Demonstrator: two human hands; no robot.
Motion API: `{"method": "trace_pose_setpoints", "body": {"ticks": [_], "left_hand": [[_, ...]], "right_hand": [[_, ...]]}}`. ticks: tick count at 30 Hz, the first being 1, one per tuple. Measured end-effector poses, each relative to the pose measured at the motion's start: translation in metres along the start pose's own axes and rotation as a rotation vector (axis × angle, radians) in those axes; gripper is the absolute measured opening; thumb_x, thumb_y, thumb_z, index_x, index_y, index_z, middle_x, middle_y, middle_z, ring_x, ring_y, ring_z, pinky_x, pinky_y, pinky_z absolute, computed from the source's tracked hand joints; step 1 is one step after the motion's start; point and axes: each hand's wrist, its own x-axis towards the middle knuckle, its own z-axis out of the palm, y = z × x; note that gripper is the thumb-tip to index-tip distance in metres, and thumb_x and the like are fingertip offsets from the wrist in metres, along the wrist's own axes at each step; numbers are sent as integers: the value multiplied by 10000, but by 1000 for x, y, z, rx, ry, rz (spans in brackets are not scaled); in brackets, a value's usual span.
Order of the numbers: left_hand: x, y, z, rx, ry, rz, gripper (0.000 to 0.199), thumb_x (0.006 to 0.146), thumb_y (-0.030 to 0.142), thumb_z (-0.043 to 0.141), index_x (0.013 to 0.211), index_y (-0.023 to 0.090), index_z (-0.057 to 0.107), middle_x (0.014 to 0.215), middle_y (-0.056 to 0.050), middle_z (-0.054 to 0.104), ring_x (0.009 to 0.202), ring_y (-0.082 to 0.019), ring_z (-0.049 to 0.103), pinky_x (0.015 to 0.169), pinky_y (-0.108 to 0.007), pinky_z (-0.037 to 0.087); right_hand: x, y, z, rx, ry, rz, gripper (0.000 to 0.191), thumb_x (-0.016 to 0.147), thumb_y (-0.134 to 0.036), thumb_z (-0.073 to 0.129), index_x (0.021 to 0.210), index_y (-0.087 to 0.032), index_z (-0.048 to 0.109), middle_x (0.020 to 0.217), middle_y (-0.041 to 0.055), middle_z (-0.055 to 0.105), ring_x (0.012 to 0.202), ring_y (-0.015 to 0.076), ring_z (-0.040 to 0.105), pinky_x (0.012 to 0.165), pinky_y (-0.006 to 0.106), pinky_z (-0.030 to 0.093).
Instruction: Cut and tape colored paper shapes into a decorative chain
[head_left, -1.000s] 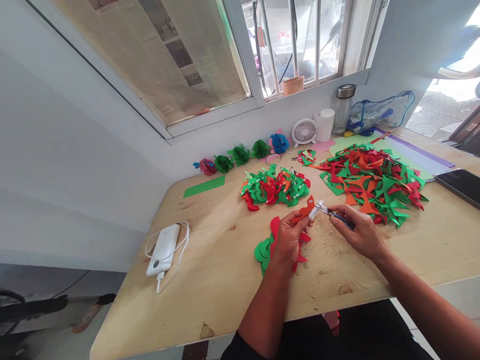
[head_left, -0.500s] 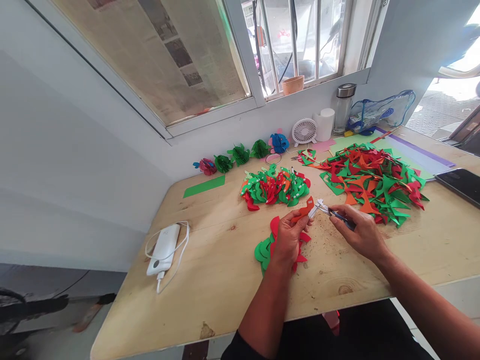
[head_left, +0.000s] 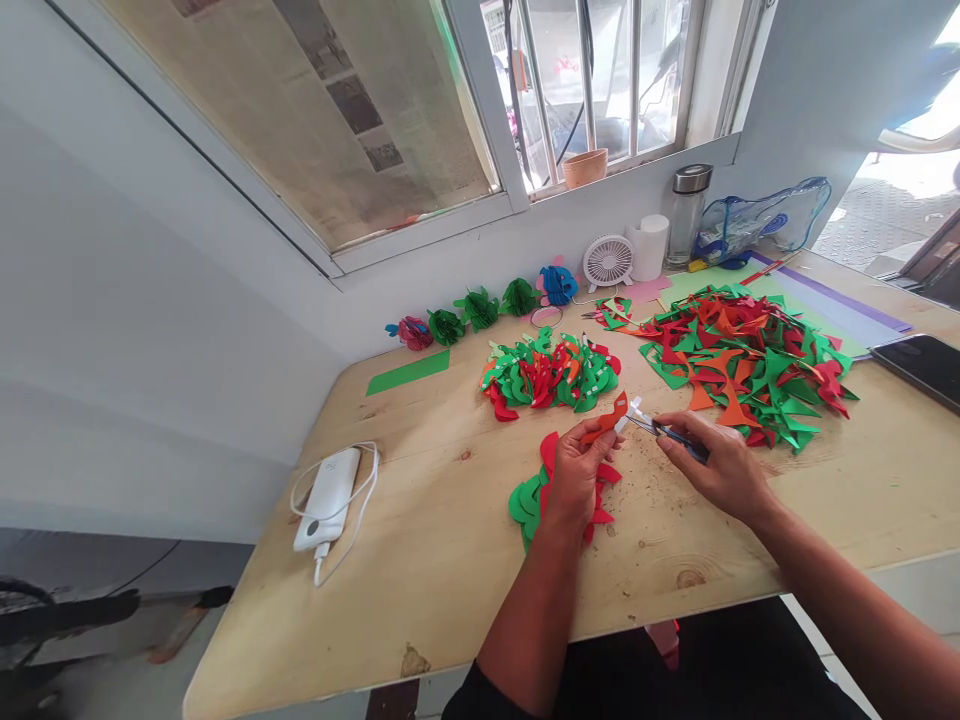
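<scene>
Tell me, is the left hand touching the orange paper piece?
Touching: the head view shows the left hand pinching the orange paper piece, one end sticking out.

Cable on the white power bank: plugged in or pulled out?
Plugged in: the white connector meets the near end of the power bank, with no visible gap between them.

On our tabletop, a power bank lies near the left edge and a phone near the right. Between them lie paper cutouts, with scraps to their right. Along the back edge, a fan stands left of a bottle.
</scene>
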Motion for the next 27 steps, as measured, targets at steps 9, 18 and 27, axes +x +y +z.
{"method": "trace_pose_setpoints", "body": {"ticks": [9, 18, 27], "left_hand": [[0, 0, 1, -21, 17, -9, 283, 594, 309, 784, 799, 131, 702, 655, -36, 669, 589, -94, 559, 550, -204, 404], [0, 2, 2, -11, -4, -2, 276, 593, 316, 780, 793, 139, 708, 659, -38, 667, 591, -97, 553, 535, -206, 399], [1, -2, 0, -37, -7, 18, 256, 613, 291, 777, 804, 137, 704, 672, -32, 671, 593, -91, 554, 536, -199, 400]], "right_hand": [[1, -1, 1, 44, -4, 2, 277, 861, -415, 491, 969, -202, 631, 640, -8, 603, 518, 110, 498, 492, 228, 381], [0, 0, 3, 12, -8, -30, 251, 871, -397, 486, 958, -207, 624, 678, 2, 624, 558, 121, 537, 535, 234, 402], [-2, -1, 3, -42, 3, -27, 259, 876, -403, 480, 994, -211, 608, 729, 16, 659, 610, 139, 589, 566, 241, 418]]}}
